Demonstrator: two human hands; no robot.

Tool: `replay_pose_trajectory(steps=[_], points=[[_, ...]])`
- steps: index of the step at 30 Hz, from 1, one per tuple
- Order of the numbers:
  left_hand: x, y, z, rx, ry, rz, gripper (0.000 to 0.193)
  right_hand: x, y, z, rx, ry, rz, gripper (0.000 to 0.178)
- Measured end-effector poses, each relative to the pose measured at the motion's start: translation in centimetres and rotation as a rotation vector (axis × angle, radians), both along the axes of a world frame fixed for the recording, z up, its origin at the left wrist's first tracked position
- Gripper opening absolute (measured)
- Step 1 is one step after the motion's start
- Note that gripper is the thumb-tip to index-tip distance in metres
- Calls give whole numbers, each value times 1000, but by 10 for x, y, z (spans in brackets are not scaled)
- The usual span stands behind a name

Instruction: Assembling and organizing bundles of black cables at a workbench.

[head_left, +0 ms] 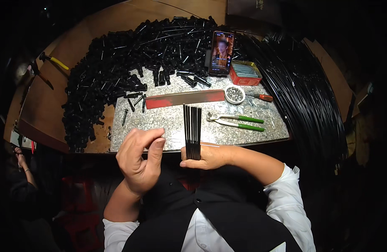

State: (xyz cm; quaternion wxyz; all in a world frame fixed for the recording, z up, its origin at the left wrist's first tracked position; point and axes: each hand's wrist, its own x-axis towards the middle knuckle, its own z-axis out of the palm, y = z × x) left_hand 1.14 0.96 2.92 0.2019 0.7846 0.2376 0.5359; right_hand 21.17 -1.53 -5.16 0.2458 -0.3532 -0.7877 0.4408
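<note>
The right hand (208, 157) grips a bunch of thin black rods (192, 130) at their bottom ends. They look stiff, light, slippery. The left hand (139, 157) is curled, pinching nothing I can see.

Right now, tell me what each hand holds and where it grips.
Right hand grips a bundle of thin black rods by its near end. Left hand pinches its fingers; anything between them cannot be told.
</note>
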Motion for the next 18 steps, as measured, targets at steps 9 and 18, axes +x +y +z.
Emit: replay_pose_trajectory(steps=[9,18], points=[[32,-3,40,-669,-169,-612,46,-14,-15,14,-436,-4,69,35],[34,-2,36,-308,-45,-634,22,13,-20,-19,-298,194,104,55]])
